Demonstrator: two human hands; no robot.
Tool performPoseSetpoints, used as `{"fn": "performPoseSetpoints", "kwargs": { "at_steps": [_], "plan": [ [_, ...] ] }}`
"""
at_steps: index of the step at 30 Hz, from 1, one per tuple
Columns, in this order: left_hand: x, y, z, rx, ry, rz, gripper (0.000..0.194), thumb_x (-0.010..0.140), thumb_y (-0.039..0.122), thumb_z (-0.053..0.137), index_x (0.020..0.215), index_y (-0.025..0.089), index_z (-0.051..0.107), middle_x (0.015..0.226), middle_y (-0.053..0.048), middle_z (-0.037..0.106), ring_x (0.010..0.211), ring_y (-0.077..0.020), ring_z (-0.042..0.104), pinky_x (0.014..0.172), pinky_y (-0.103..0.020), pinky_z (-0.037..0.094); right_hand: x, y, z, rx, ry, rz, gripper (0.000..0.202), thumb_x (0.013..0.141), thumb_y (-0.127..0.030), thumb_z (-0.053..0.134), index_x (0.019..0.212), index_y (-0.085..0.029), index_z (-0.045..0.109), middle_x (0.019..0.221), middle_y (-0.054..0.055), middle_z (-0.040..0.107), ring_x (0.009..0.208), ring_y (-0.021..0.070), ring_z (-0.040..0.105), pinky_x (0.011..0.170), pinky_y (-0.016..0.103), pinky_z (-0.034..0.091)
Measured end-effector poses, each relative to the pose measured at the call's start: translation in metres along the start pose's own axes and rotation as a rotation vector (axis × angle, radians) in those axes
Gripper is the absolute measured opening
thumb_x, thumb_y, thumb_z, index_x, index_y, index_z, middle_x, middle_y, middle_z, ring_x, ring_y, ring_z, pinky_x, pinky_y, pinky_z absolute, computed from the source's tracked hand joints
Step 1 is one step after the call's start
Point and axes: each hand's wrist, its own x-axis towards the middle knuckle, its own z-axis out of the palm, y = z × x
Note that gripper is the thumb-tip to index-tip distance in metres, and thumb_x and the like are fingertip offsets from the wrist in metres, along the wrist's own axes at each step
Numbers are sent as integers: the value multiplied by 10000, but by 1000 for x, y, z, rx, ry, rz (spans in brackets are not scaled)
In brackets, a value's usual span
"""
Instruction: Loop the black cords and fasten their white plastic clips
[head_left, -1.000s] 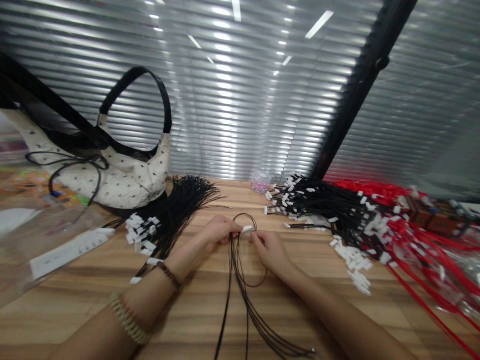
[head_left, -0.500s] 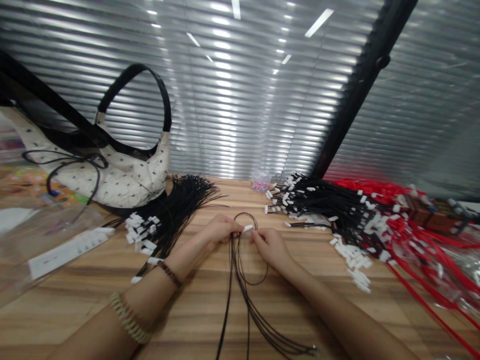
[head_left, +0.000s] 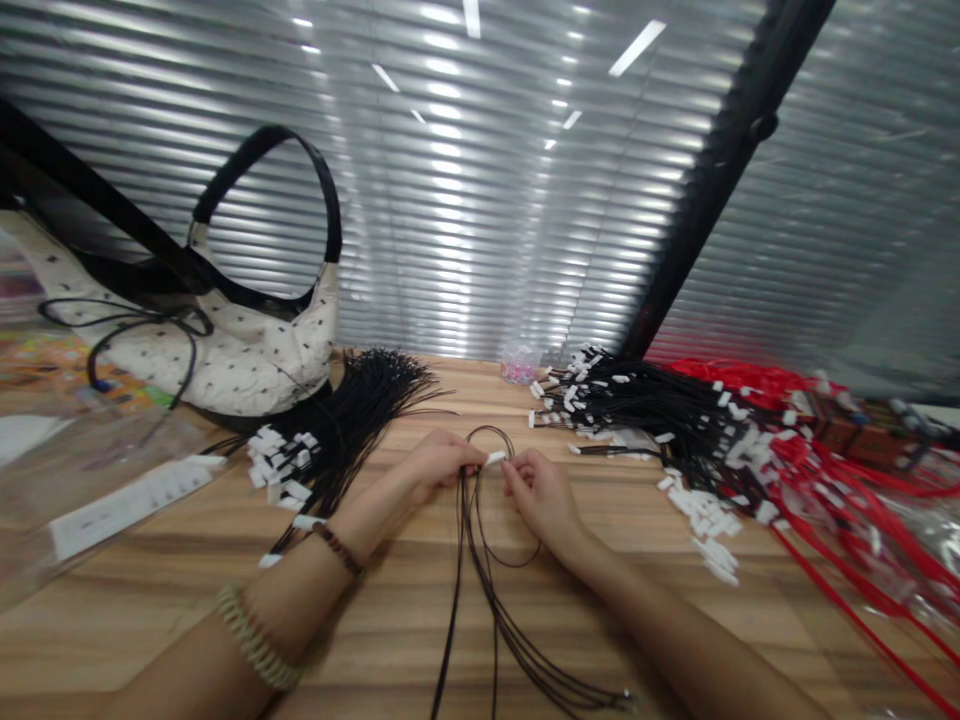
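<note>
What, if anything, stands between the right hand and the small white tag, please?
Nothing visible does: the right hand has its fingers close to the white tag, which the left hand holds. A thin black cord loop curves close by.

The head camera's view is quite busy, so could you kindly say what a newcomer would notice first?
Probably the pale speckled bag at the left, its black handle arching before the blinds. The bright red cords at the right likely come next. Then, at centre, the left hand pinching a small white tag, with the right hand close beside it.
</note>
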Motion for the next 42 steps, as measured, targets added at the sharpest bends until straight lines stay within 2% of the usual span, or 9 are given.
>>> {"fn": "performPoseSetpoints", "kwargs": {
  "at_steps": [6,9,12,19,32,35,37,39,42],
  "plan": [
    [2,-1,-2,11,-18,-24,216,589,324,602,497,138,545,447,36,424,389,-64,284,396,-232,130,-1,-6,-4,-135,12,-92,150,863,-267,443,756,-194,518,639,18,591,591,168,561,544,257,397],
    [1,-1,-3,-6,-41,-7,215,589,324,611,503,136,553,462,33,443,397,-63,295,398,-228,140,-1,-9,-6,-245,88,-238,131,852,-222,445,751,-184,519,880,86,563,787,193,556,658,285,428],
    [0,0,-4,-13,-71,8,223,591,330,623,503,138,552,454,45,417,400,-61,280,400,-228,134,0,-9,-7,-171,74,-341,109,832,-173,445,730,-183,482,1048,118,517,888,190,539,714,285,438],
    [-1,-1,-5,9,-94,12,286,591,388,654,501,143,537,433,60,359,402,-61,242,409,-237,105,3,-6,-8,-140,-45,-381,107,822,-130,422,746,-198,458,876,73,583,796,178,534,680,286,431],
    [-3,2,-4,13,-94,-6,279,594,380,649,502,133,557,428,52,392,401,-60,249,411,-238,115,1,-7,-5,-225,-42,-335,106,848,-152,406,850,-176,509,839,69,567,787,188,535,685,294,428],
    [-2,0,-4,-46,-56,-16,243,603,340,644,508,134,556,436,45,418,394,-58,273,395,-228,124,2,-8,-6,-162,8,-336,106,845,-180,434,802,-178,530,942,88,556,787,174,534,676,281,426],
    [-1,-1,-4,-117,-38,-19,214,596,305,651,511,129,563,450,37,446,392,-54,291,384,-220,132,4,-8,-9,-103,67,-267,95,821,-224,490,777,-169,554,982,92,527,743,156,516,651,268,417],
    [1,-1,-4,-228,-2,-23,186,566,267,677,517,120,575,465,26,477,397,-52,322,374,-208,146,7,-8,-14,-12,12,-121,111,774,-262,558,744,-157,578,834,55,528,656,136,478,586,244,391],
    [4,0,-6,-400,82,-27,176,523,231,714,543,112,586,472,29,490,393,-42,330,359,-189,143,13,-6,-25,128,-224,49,186,725,-304,609,636,-142,590,527,-33,437,494,97,391,451,196,298]
  ]
}}
